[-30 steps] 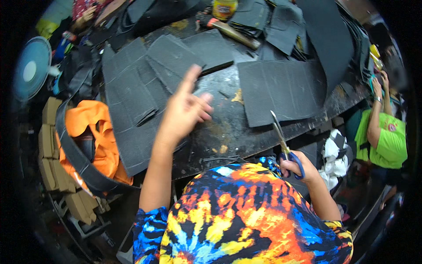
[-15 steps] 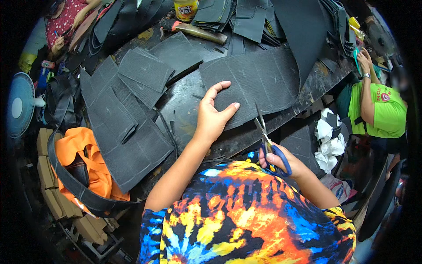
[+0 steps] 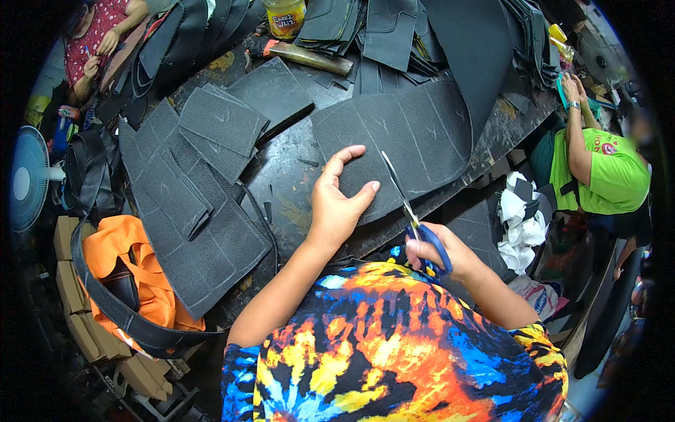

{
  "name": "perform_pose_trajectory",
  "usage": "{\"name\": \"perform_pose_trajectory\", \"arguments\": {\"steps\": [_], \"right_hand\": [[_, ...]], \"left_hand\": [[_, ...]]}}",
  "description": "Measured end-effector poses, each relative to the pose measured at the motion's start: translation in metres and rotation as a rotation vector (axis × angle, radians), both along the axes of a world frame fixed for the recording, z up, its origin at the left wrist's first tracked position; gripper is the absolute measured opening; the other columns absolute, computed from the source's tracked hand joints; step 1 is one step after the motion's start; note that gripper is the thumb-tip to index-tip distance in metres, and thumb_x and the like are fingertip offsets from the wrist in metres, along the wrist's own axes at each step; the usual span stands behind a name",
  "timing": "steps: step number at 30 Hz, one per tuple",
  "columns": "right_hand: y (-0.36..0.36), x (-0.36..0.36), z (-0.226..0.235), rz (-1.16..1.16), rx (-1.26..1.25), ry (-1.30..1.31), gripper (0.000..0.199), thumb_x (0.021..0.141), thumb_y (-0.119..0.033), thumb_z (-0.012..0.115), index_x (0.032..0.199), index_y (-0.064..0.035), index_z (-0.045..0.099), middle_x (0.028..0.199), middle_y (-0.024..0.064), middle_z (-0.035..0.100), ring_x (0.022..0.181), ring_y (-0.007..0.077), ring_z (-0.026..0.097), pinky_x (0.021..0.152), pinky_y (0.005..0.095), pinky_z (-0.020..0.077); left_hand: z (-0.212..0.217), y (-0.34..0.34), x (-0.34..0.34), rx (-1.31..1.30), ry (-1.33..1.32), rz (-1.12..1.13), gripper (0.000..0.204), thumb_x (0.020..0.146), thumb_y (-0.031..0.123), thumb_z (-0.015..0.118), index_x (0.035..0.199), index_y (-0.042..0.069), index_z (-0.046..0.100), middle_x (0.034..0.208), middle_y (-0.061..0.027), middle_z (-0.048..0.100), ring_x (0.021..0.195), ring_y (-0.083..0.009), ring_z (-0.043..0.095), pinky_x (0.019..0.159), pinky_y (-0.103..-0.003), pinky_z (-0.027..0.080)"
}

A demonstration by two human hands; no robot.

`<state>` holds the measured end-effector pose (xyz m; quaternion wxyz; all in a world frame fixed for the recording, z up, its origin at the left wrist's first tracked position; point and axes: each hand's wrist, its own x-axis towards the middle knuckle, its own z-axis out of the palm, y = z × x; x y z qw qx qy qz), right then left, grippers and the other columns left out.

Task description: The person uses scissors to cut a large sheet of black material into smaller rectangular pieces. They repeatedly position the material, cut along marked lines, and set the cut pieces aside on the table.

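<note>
A dark textured sheet [image 3: 415, 133] marked with pale lines lies on the worktable [image 3: 285, 179], curling up at its far right into a larger sheet. My left hand [image 3: 336, 204] is at the near left edge of the sheet, thumb and index finger spread; its other fingers are mostly hidden. In my right hand [image 3: 446, 253] are scissors [image 3: 399, 186] with dark blue handles, fingers through the loops. Their blades point away over the sheet, nearly together; I cannot tell whether they touch it.
Cut dark pieces [image 3: 225, 123] and a large marked sheet [image 3: 200, 257] lie to the left. Beyond are a yellow-labelled jar [image 3: 285, 17] and a metal bar [image 3: 313, 58]. An orange cloth [image 3: 151, 271], a fan [image 3: 28, 179] and a person in lime green [image 3: 608, 169] flank the table.
The scissors have moved up and left over the sheet, and their blades have come closer together. My left hand stays at the sheet's edge. The whole view has shifted slightly.
</note>
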<state>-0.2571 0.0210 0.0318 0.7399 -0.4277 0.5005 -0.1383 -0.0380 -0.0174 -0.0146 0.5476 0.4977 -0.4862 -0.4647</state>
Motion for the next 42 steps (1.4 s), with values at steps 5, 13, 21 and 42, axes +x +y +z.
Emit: {"name": "perform_pose_trajectory", "arguments": {"steps": [5,13,21,42], "right_hand": [[-0.011,0.008,0.002,0.043,-0.039,0.079,0.029,0.090,-0.031,0.073,0.085,-0.0056,0.059,0.072,-0.0003,0.059,0.065,0.0074,0.057,0.060,0.0224,0.0456],[-0.034,-0.011,0.009,0.105,0.199,-0.144,0.036,0.096,-0.042,0.063,0.093,-0.0060,0.061,0.083,0.0028,0.062,0.076,0.0109,0.061,0.069,0.0243,0.0493],[-0.061,0.024,0.005,0.017,0.126,-0.190,0.043,0.096,-0.041,0.061,0.117,-0.0045,0.058,0.095,0.0061,0.063,0.087,0.0118,0.060,0.075,0.0258,0.0484],[-0.069,0.060,0.010,-0.110,-0.337,-0.342,0.041,0.085,-0.016,0.076,0.117,0.0023,0.060,0.102,0.0062,0.067,0.090,0.0109,0.064,0.079,0.0258,0.0527]], "left_hand": [[0.008,0.006,-0.004,-0.035,-0.010,0.033,0.057,0.078,0.000,0.076,0.130,0.001,0.053,0.125,-0.0085,0.059,0.121,-0.0191,0.054,0.108,-0.031,0.037],[0.011,-0.031,0.032,0.059,0.184,-0.059,0.056,0.082,-0.004,0.073,0.135,-0.001,0.055,0.131,-0.0106,0.056,0.122,-0.0178,0.052,0.107,-0.031,0.040],[0.012,-0.007,0.023,-0.003,0.264,-0.019,0.059,0.081,-0.008,0.072,0.137,-0.002,0.053,0.134,-0.0105,0.055,0.125,-0.0178,0.051,0.108,-0.031,0.039],[0.035,0.032,0.026,0.024,0.250,0.106,0.075,0.087,0.002,0.071,0.152,0.002,0.033,0.108,-0.0099,0.065,0.085,-0.0081,0.060,0.071,-0.024,0.049]]}}
